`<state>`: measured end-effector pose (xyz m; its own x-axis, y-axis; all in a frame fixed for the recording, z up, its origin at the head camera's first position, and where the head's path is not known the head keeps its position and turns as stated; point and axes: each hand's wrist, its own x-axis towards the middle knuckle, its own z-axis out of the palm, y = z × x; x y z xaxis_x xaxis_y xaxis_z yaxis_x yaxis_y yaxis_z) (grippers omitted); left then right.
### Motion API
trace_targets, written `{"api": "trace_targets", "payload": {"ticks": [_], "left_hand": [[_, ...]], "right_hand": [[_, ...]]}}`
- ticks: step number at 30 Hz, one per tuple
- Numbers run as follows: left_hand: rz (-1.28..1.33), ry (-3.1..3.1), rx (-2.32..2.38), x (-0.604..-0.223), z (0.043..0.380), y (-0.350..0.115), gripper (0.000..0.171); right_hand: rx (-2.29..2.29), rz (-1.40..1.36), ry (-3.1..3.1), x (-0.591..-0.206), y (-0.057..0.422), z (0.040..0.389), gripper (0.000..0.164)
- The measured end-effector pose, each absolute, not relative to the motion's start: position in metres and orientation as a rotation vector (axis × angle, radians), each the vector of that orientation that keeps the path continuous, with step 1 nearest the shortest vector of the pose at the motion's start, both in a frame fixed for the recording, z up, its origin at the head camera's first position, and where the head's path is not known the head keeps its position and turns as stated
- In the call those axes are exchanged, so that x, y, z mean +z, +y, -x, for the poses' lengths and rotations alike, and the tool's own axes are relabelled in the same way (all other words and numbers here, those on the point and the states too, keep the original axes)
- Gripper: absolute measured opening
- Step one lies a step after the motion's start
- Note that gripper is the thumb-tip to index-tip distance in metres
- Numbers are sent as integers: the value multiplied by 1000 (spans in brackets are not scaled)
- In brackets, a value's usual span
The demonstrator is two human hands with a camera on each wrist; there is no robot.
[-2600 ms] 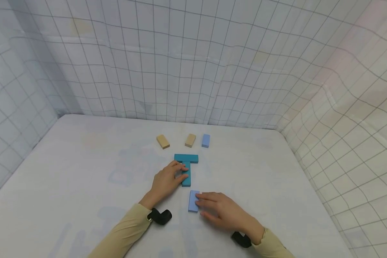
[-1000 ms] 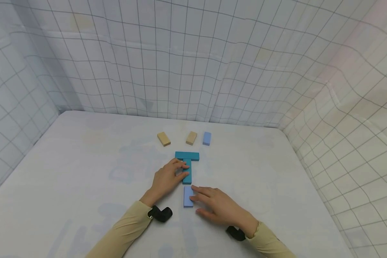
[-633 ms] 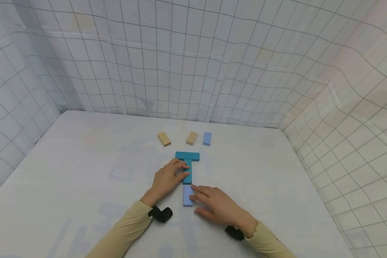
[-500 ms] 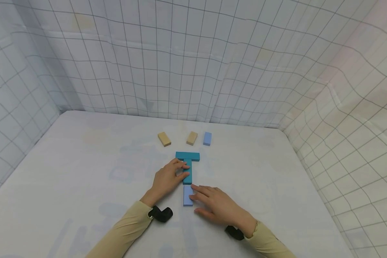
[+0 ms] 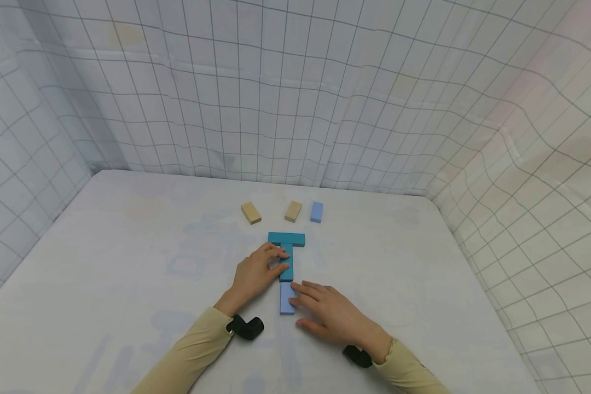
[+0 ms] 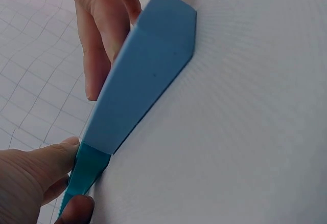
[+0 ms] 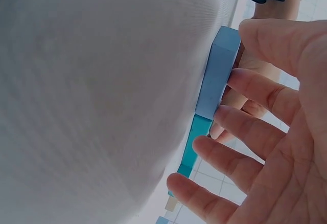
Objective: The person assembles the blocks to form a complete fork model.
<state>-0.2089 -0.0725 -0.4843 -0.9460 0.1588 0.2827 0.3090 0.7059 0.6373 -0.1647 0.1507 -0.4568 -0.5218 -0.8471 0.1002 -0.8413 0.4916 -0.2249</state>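
Observation:
Two teal blocks lie in a T on the table: a crossbar block (image 5: 287, 238) and a stem block (image 5: 287, 268) running toward me. My left hand (image 5: 256, 273) pinches the stem from its left side, thumb and fingertips on it. A light blue block (image 5: 287, 299) lies flat in line with the stem, its far end against the stem's near end, as the left wrist view also shows. My right hand (image 5: 332, 314) has its fingers extended and spread, with fingertips touching the blue block's right edge; its thumb stays apart from the block.
Farther back on the table (image 5: 399, 262) lie a tan block (image 5: 250, 212), a second tan block (image 5: 293, 210) and another light blue block (image 5: 317, 212). Grid-patterned white curtains (image 5: 276, 98) hang behind the table and along both sides.
The near light blue block has slid left and forward and straightened, closing up to the stem's near end. My right hand moved along with it; my left hand kept its place on the stem.

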Motion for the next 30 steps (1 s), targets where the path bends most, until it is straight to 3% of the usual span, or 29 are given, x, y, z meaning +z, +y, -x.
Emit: {"api": "trace_targets", "payload": {"ticks": [30], "left_hand": [[387, -2682, -1096, -482, 207, -73, 24]], "right_hand": [[-443, 1506, 2657, -455, 150, 172, 39]]}}
